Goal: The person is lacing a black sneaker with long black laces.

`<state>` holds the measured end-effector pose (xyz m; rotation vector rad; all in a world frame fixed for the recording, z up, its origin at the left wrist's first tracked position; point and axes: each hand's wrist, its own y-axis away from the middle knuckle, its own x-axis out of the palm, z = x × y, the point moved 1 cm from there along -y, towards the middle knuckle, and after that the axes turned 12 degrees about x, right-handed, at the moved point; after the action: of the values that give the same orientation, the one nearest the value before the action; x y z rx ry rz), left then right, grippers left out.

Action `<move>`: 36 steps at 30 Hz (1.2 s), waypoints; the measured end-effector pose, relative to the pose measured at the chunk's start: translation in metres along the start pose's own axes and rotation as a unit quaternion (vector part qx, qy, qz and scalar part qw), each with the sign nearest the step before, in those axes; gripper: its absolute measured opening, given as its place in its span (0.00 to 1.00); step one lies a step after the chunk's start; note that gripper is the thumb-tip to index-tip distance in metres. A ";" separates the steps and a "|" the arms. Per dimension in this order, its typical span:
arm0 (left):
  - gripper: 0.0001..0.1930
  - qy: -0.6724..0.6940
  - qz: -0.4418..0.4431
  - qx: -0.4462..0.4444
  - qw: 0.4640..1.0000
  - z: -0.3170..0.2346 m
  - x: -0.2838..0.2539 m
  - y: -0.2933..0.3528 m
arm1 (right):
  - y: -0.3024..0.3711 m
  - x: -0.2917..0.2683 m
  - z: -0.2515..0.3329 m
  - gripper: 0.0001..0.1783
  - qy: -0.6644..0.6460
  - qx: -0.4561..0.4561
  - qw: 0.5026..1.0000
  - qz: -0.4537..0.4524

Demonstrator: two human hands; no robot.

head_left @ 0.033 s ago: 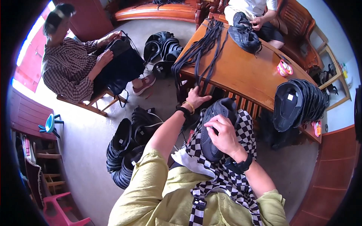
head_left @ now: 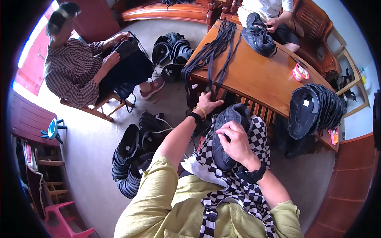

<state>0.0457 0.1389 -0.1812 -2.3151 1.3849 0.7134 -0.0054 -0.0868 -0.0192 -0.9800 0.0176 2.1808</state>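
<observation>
A dark grey shoe (head_left: 220,154) lies on my lap, over the black-and-white checked apron (head_left: 258,137). My right hand (head_left: 235,143) rests over the shoe, thumb and forefinger pinched together; whatever they hold is too small to make out. Out ahead, my left hand (head_left: 208,105) reaches to the table's near edge with its thumb spread from the fingers. Its fingertips are close to the hanging ends of a bunch of black shoelaces (head_left: 212,51) draped across the table; whether they touch is unclear.
Stacked black shoe uppers sit on the floor at left (head_left: 127,148) and on the right of the wooden table (head_left: 258,75). A co-worker (head_left: 71,71) sits at left with dark material; another person (head_left: 274,18) handles a shoe across the table. A pink stool (head_left: 59,212) stands at lower left.
</observation>
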 end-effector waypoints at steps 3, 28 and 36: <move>0.33 0.098 0.026 0.020 0.995 0.010 -0.004 -0.001 | 0.000 0.005 0.001 0.05 0.021 -0.021 1.000 -0.002; 0.13 -0.018 -0.119 0.284 0.951 -0.135 -0.053 0.066 | -0.037 -0.018 -0.020 0.23 -0.033 0.011 0.993 -0.115; 0.16 0.082 0.012 0.329 0.941 -0.183 -0.061 0.103 | -0.080 -0.064 -0.048 0.25 0.114 -0.084 0.985 -0.094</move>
<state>-0.0257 0.0376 -0.0013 -1.8450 1.4394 0.0274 0.1038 -0.0815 0.0101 -1.2699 -0.1474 1.9116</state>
